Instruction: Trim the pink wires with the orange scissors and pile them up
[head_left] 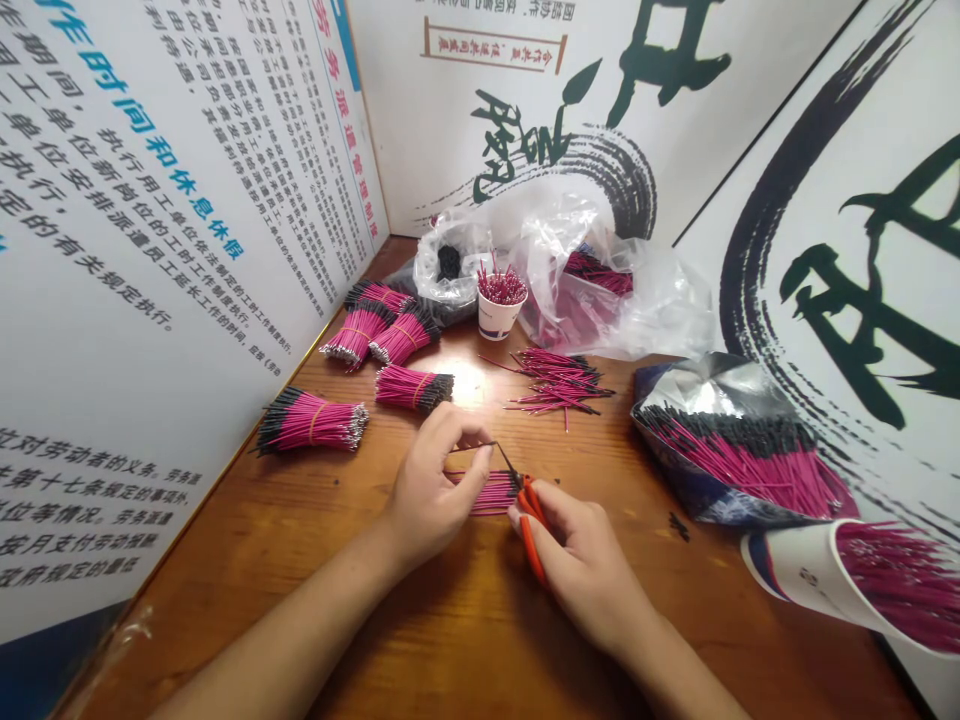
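My left hand (439,485) is closed in a pinch on a thin wire (466,447), whose dark end points right. My right hand (581,560) is wrapped round orange-handled pliers (531,530). Their slim dark jaws reach up and left, close to the wire's end; whether they touch it I cannot tell. Below and between the hands, a row of magenta wires (493,495) lies on the wooden table (450,650), partly hidden by my left fingers.
Banded wire bundles (315,420) lie at left. Behind are loose wires (559,385), a paper cup of wires (501,305) and clear plastic bags (660,300). At right are an open bag of wires (720,450) and a tipped cup (802,570). Printed panels (187,250) border the table.
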